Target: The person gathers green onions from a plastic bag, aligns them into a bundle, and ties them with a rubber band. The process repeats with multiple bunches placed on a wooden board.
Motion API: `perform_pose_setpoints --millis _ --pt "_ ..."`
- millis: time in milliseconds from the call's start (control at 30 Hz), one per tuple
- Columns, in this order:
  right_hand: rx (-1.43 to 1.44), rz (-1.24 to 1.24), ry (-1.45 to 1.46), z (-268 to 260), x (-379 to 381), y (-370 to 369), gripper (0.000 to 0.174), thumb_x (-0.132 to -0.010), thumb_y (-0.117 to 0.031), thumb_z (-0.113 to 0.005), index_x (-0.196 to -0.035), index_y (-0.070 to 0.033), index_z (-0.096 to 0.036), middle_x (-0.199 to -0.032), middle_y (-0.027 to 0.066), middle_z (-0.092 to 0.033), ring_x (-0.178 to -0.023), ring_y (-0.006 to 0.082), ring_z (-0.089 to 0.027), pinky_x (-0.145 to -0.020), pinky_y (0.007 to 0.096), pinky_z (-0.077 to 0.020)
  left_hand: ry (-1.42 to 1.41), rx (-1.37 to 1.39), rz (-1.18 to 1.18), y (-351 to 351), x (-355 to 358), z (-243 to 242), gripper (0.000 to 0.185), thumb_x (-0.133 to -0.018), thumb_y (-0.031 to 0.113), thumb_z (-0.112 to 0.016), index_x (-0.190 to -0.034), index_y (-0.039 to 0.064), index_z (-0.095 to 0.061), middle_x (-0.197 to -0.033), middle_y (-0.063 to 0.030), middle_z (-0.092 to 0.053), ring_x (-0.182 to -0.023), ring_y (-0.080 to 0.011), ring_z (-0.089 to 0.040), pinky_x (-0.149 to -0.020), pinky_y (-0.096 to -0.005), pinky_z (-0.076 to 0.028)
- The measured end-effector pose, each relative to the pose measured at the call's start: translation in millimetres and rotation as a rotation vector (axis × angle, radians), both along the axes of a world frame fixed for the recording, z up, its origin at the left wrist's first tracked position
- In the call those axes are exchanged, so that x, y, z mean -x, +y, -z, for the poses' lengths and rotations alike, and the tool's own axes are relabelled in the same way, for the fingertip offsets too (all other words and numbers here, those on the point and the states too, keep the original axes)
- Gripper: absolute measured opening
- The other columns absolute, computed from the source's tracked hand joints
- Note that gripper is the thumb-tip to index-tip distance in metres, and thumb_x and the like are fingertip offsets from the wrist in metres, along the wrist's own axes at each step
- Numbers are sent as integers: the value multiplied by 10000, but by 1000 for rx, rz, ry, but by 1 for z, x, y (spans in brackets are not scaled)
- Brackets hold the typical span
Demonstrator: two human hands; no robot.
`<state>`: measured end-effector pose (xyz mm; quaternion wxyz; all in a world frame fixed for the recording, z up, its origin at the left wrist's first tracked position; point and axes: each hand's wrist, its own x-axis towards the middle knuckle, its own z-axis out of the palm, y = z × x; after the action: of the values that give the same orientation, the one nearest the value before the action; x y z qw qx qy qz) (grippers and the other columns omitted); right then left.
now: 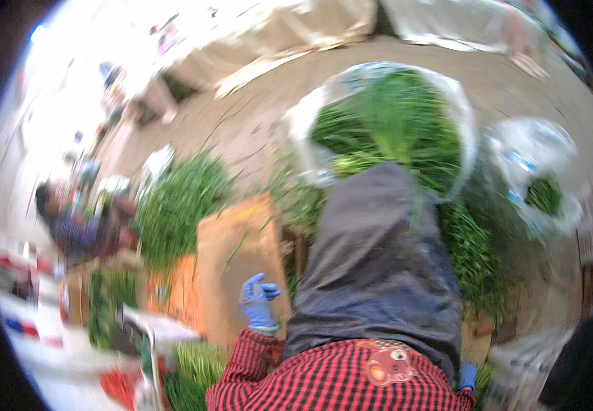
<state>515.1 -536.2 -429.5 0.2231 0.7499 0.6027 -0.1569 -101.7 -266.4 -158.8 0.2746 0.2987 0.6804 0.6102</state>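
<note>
My left hand (259, 303), in a blue glove, is held over a tan cardboard sheet (235, 246) left of my lap, fingers partly spread and holding nothing that I can see. My right hand (467, 377), also blue-gloved, shows only in part beside my right hip; what it touches is hidden. Dark cloth (373, 267) covers my legs. Beyond my knees a white plastic bag (463, 123) stands wide, filled with long green leafy stalks (404, 118) like scallions or chives. The picture is blurred.
A heap of long green leaves (186, 200) lies left, beside an orange box (186, 287). Loose greens (471, 246) lie right of my legs. A smaller plastic bag (533, 154) stands farther right. Another person (85, 226) sits at left. Pale sheeting (276, 36) runs along the back.
</note>
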Motion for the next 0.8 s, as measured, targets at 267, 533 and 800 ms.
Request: perform_pose_setpoints --millis 267,533,800 --pt "-536 34 902 -254 63 339 359 -1036 -118 -525 -1365 12 -580 -1278 91 -656 -1129 189 -600 -1024 334 -450 430 422 112 -196 -26 96 106 -914 195 -655 -867 122 -717 -730 -92 -697 -582 -209 -663 -579 -348 -538" --pt "-211 249 1105 -314 134 407 395 -1019 -88 -429 -1380 -6 -564 -1287 113 -637 -1108 224 -612 -1002 336 -480 -331 500 -733 -251 -56 169 124 -962 106 -555 -952 1 -620 -730 -98 -640 -579 -179 -606 -552 -347 -518" --pt "-320 298 929 -316 111 390 392 -1028 -127 -418 -1358 14 -576 -1263 117 -649 -1083 219 -622 -965 330 -489 -577 263 -1296 -243 96 298 248 -979 238 -618 -1115 32 -600 -902 -114 -665 -756 -216 -629 -710 -386 -519"
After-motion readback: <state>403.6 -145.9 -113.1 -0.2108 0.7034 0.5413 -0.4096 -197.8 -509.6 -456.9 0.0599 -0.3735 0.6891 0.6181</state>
